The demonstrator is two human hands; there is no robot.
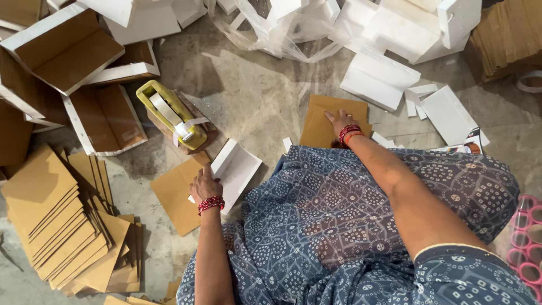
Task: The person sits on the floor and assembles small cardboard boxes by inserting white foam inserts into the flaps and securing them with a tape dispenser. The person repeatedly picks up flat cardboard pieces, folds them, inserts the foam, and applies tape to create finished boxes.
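— Stone floor [254, 96] fills the head view. How far along?
— Several lined boxes [62, 48] stand finished upper left; a brown card stack [62, 226] waits lower left.
— Hands?
— Left hand [206, 186] lies curled on a white flap [237, 166] at centre, beside the tape dispenser [172, 113]. Right hand [340, 121] presses spread fingers on brown card [319, 121].
— Anything unclear?
— Tape rolls [528, 243] are cut off at right.

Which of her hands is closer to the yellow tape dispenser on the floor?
Left. The left hand rests on a flat white folded box just below the yellow tape dispenser. The right hand lies far off, on a brown cardboard sheet.
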